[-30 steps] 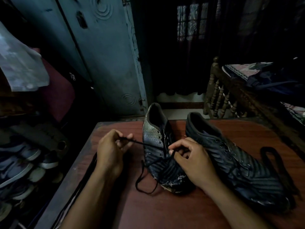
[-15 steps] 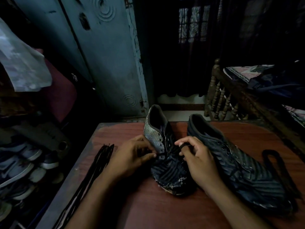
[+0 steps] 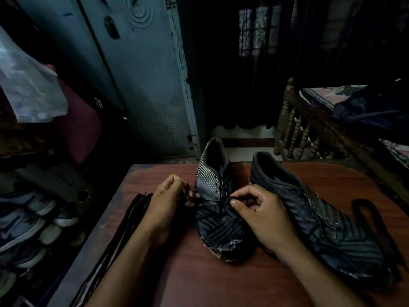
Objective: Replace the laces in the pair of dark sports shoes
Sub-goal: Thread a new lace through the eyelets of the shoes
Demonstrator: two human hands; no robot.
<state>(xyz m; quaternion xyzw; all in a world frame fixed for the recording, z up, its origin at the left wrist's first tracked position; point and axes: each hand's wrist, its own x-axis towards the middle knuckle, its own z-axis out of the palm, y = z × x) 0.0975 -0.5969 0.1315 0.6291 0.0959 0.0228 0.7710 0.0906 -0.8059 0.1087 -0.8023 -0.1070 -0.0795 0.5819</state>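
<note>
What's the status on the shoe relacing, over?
Left hand pinching black lace beside striped shoe. Right hand pinching at its eyelets. Second shoe untouched, loose lace beside it. Nothing in the way.

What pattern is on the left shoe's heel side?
Fine pale stripes on dark, on the left shoe; head view.
</note>
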